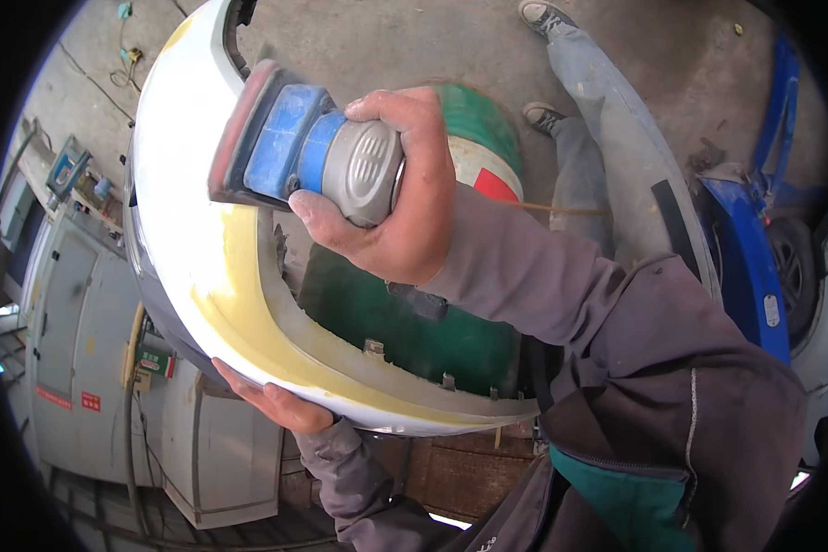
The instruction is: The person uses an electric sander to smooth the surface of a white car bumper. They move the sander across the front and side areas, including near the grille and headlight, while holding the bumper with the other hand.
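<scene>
My right hand (403, 186) grips a blue and grey sander (303, 148) with a rectangular pad, thumb and fingers wrapped around its housing. The red-edged pad faces the white painted surface of a curved car bumper (179, 172) and looks to be against it. Yellow filler (241, 303) spreads along the bumper's inner edge, with dust on it. My left hand (283, 407) rests on the bumper's lower outer edge, fingers extended and thumb up. Part of the sander's black lower end (421, 301) shows beneath my right wrist.
A green, white and red drum (486, 152) stands below the bumper's opening. Legs in dusty jeans (593, 138) are at the upper right. A blue car part (752, 262) and a wheel (797, 276) lie right. Grey cabinets (69, 331) and cables (127, 76) are left.
</scene>
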Demonstrator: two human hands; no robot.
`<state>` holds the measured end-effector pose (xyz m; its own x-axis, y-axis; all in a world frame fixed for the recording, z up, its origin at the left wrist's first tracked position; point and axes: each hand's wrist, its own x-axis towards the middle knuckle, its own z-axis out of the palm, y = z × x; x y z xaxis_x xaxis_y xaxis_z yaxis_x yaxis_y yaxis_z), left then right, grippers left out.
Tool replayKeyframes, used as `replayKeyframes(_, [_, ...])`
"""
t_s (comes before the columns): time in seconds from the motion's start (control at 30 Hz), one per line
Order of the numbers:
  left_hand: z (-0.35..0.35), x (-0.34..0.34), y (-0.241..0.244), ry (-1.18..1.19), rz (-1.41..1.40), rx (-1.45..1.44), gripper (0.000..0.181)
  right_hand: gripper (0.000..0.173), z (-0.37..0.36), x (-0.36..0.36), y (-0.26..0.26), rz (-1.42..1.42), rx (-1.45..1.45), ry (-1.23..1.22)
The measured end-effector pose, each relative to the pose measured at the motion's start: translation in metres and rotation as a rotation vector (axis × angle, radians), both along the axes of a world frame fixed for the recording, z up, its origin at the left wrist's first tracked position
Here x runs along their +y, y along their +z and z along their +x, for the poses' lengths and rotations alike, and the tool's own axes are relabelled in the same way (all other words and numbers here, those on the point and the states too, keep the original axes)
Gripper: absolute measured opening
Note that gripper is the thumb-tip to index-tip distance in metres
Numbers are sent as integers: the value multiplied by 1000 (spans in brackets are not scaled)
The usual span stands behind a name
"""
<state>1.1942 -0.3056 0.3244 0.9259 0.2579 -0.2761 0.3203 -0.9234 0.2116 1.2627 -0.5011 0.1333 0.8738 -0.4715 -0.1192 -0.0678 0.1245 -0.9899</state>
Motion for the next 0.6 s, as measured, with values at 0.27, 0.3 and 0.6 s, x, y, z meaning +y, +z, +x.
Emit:
replayKeyframes(0.27, [0,2,1,-30,-22,16,73,74,-4,2,14,-33,-117,18])
replayKeyframes(0.3, [-1,2,2,-26,-22,15,72,73,-4,3,12,-26,-109,10])
replayKeyframes(0.6, [2,-4,-1,2,-32,-9,79,72,-40,18,7,54,-68,81])
